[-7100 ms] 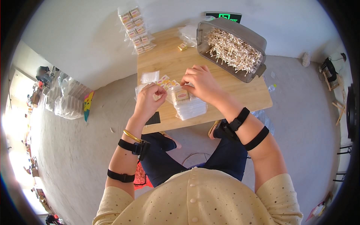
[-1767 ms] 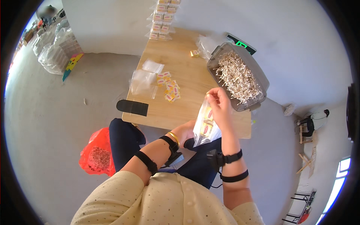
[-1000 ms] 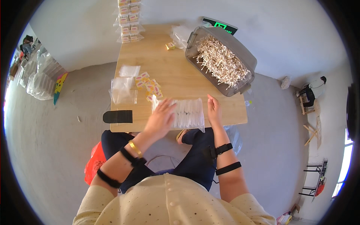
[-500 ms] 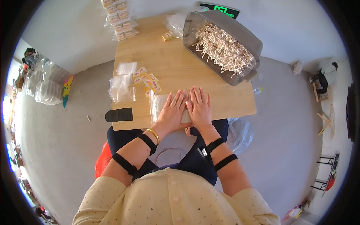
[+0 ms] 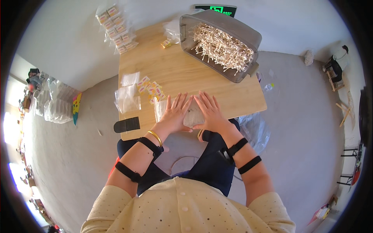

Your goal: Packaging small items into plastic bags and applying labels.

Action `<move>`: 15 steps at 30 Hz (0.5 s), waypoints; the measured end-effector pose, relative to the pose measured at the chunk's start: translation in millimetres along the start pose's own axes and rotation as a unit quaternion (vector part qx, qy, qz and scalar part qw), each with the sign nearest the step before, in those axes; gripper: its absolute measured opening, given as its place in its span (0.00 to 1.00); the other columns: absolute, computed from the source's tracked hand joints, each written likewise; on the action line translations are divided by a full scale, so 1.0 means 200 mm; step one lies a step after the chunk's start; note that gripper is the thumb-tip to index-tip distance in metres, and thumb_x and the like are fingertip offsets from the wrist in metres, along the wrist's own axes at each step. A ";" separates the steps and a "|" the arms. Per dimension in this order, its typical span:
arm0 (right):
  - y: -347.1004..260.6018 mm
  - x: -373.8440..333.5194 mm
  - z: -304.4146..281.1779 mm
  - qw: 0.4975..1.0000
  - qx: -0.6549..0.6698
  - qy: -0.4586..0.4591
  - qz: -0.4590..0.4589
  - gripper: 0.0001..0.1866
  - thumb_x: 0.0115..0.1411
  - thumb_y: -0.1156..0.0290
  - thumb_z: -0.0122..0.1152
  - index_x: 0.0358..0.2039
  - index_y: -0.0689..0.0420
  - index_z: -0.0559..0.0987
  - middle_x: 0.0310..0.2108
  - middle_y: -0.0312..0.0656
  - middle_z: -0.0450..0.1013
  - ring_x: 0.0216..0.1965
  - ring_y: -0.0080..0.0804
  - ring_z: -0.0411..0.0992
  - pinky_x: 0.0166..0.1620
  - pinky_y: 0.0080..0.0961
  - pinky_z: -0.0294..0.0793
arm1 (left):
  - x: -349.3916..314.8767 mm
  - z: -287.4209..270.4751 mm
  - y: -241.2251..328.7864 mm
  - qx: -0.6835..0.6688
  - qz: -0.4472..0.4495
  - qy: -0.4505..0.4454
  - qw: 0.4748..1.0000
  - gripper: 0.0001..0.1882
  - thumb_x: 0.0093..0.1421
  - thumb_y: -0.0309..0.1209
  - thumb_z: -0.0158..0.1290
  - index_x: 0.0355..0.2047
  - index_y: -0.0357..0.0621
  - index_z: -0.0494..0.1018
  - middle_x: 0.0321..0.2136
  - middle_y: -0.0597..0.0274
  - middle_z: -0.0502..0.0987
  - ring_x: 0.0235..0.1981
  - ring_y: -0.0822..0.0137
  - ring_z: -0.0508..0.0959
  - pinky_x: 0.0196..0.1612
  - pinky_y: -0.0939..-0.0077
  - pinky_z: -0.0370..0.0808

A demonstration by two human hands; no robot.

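Observation:
A clear plastic bag with whitish contents lies flat at the table's near edge; what fills it is too small to make out. My left hand rests on its left part, palm down, fingers stretched out. On its right side lies my right hand, also flat with fingers spread. Both index fingertips nearly meet above the bag. Left of my left hand are small yellow and white printed cards in a loose heap. Beyond them lie empty clear bags in a stack.
A grey translucent bin full of cotton swabs lies tipped at the far right of the wooden table. Bagged small boxes stand stacked at the far left corner. A black strap lies at the near left edge.
My right hand has shifted right and my hands have spread apart, baring the middle of the bag. The whole view has tilted slightly.

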State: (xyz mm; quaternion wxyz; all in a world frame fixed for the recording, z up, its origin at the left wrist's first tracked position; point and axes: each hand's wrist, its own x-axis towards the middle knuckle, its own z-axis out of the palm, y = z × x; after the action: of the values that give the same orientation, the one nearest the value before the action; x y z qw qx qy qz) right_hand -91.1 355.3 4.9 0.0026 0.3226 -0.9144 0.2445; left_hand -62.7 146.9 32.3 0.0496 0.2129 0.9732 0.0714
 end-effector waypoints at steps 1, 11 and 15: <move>0.01 0.02 -0.03 0.999 -0.025 -0.015 -0.014 0.62 0.43 0.43 0.75 0.71 0.54 0.51 0.72 0.51 0.48 0.73 0.50 0.44 0.72 0.53 0.41 | 0.01 0.00 0.00 0.005 0.005 -0.001 1.000 0.70 0.35 0.52 0.74 0.71 0.41 0.43 0.69 0.52 0.52 0.72 0.52 0.49 0.72 0.45 0.42; -0.01 0.06 -0.05 0.999 0.016 -0.048 0.009 0.65 0.38 0.44 0.79 0.70 0.57 0.52 0.70 0.54 0.51 0.71 0.54 0.47 0.70 0.54 0.46 | 0.00 0.03 -0.04 -0.075 -0.005 0.046 0.996 0.67 0.32 0.54 0.74 0.69 0.45 0.51 0.69 0.52 0.54 0.71 0.50 0.51 0.71 0.41 0.44; 0.00 -0.03 -0.05 0.996 0.052 0.044 0.058 0.60 0.47 0.42 0.73 0.71 0.56 0.52 0.70 0.57 0.50 0.72 0.55 0.44 0.71 0.51 0.44 | -0.10 -0.09 -0.08 -0.061 -0.063 0.119 0.989 0.62 0.38 0.50 0.74 0.69 0.44 0.53 0.69 0.47 0.52 0.71 0.47 0.50 0.71 0.44 0.45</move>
State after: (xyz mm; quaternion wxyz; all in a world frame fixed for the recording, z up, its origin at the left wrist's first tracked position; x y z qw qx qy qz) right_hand -88.6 362.9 12.8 0.0121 0.2571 -0.9167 0.3056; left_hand -53.3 122.1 49.7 -0.0495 0.1377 0.9774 0.1526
